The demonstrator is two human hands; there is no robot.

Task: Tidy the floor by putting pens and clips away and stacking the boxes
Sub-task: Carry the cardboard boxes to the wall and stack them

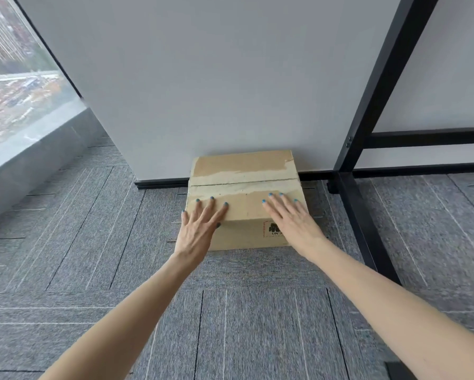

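The wall [202, 78] stands ahead of you. The box [244, 165] sits on the floor against its foot, flaps closed. Your left hand [198, 229] and right hand [293, 220] lie flat on the box top, on the side away from the wall, fingers spread, gripping nothing. The seam looks untaped, so pressing hard there could cave the flaps in.

Front of the cardboard box [241, 234] reads "UN".
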